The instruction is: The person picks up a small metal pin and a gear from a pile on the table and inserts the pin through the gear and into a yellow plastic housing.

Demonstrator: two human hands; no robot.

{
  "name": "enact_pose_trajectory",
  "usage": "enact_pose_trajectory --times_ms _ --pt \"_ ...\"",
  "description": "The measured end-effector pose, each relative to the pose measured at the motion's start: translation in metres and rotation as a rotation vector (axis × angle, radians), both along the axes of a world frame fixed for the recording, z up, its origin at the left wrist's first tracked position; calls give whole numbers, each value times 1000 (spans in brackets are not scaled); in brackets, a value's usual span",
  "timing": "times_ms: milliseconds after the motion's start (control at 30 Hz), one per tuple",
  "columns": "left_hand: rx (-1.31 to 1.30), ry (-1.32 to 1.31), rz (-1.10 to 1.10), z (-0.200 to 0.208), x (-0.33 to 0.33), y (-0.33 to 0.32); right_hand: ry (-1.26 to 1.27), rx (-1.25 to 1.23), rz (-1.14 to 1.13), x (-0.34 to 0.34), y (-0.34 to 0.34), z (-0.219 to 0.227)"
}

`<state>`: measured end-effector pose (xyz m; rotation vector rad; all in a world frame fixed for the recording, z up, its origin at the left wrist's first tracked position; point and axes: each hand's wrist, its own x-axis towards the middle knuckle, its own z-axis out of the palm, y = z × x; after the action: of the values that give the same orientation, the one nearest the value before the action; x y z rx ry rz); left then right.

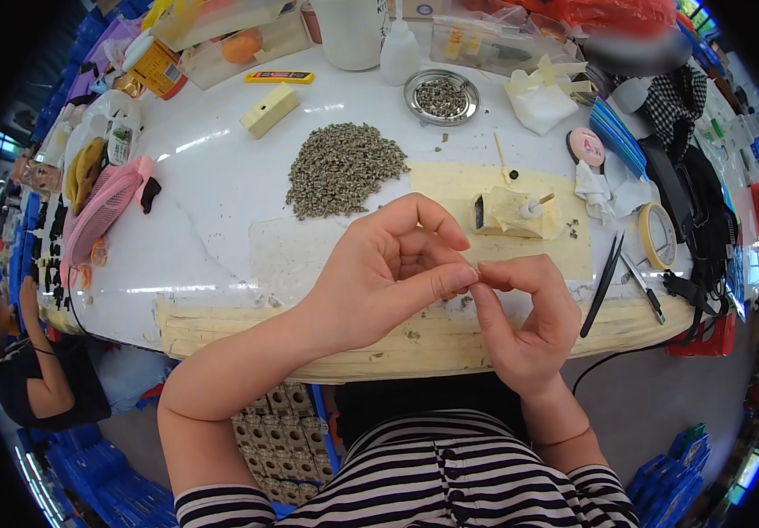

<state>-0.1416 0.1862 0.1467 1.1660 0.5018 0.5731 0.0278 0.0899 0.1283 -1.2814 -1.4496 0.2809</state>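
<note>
Above the taped front edge of the table, my left hand [388,273] and my right hand [529,326] meet at the fingertips. Thumb and forefinger of each are pinched together, and what they hold between them is too small to make out. Just beyond them sits a block wrapped in cream tape [511,216], with a white tip and a short stick on top. A heap of small grey metal parts [344,167] lies farther off to the left. More such parts fill a round metal dish [441,97] at the back.
Black tweezers [604,286], a slim metal-bladed tool [643,286] and a tape roll [658,236] lie right. A cream block [269,111], yellow cutter [279,77] and white squeeze bottle [399,55] stand behind. Left is a pink mesh pouch [106,216]; another person's arm [40,352] shows there.
</note>
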Motion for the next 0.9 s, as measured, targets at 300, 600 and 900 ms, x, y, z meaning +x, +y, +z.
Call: enact_pose_trajectory --times_ms 300,600,900 --pt "0 26 -6 0 -1 2 -29 -10 29 4 -1 0" --pt "-29 94 -46 1 -2 2 -220 137 -39 2 1 -2" --pt "72 133 5 4 -2 -4 -102 96 -19 3 3 -1"
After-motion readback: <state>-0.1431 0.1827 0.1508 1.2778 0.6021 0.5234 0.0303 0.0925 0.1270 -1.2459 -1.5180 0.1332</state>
